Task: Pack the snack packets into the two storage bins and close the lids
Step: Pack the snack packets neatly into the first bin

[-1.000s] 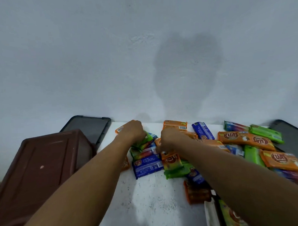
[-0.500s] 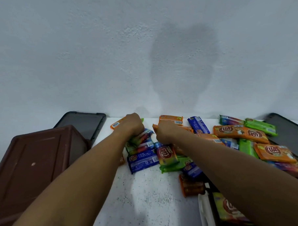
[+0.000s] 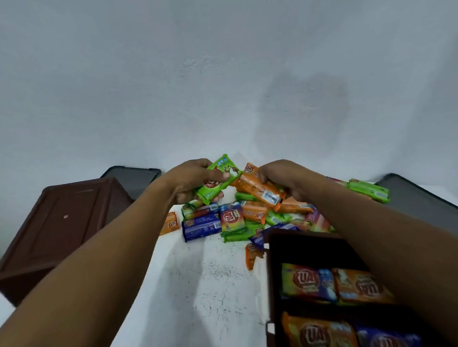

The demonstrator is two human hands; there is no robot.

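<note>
My left hand (image 3: 194,181) grips a green snack packet (image 3: 218,183), lifted above the pile. Beside it my right hand (image 3: 283,180) holds an orange packet (image 3: 260,190), also raised. Under both hands a heap of snack packets (image 3: 224,220) in blue, green and orange lies on the white table (image 3: 201,292). At the lower right an open brown storage bin (image 3: 272,250) holds several packets, partly hidden by my right forearm. A second brown bin (image 3: 59,228) sits upside down at the left.
A dark grey lid (image 3: 133,177) leans at the back left behind the brown bin. Another dark lid (image 3: 428,201) lies at the far right. A green packet (image 3: 367,189) rests near it. A plain wall stands right behind the table.
Both hands have risen from the pile, each now holding a packet. The view has tipped down, bringing the open bin with packets into sight at the lower right.
</note>
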